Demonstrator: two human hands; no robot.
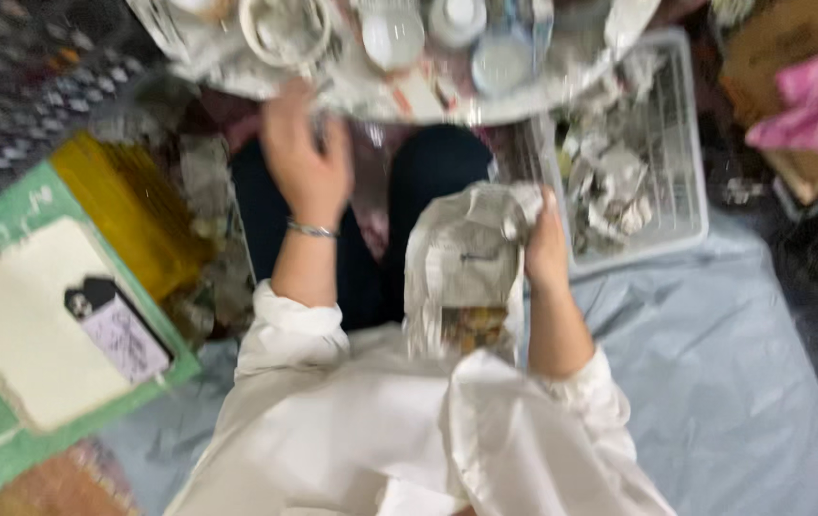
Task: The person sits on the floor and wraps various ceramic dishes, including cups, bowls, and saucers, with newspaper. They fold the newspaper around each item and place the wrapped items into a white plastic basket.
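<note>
My right hand clamps crumpled grey newspaper-wrapped bundle by its top edge, bundle hanging over my lap. My left hand reaches ahead to round newspaper-covered tray of white ceramic cups, fingers curled on its near rim. Risk: paper thin, crinkly, may tear or slip; tray may tilt, smooth cups slide. White wire basket of paper scraps just right of my right hand. Frame blurred.

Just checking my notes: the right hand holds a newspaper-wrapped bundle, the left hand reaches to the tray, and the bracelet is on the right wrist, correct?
Not quite: the head view shows the bracelet on the left wrist. The rest stands: the right hand holds the newspaper-wrapped bundle, and the left hand reaches to the tray.
</note>
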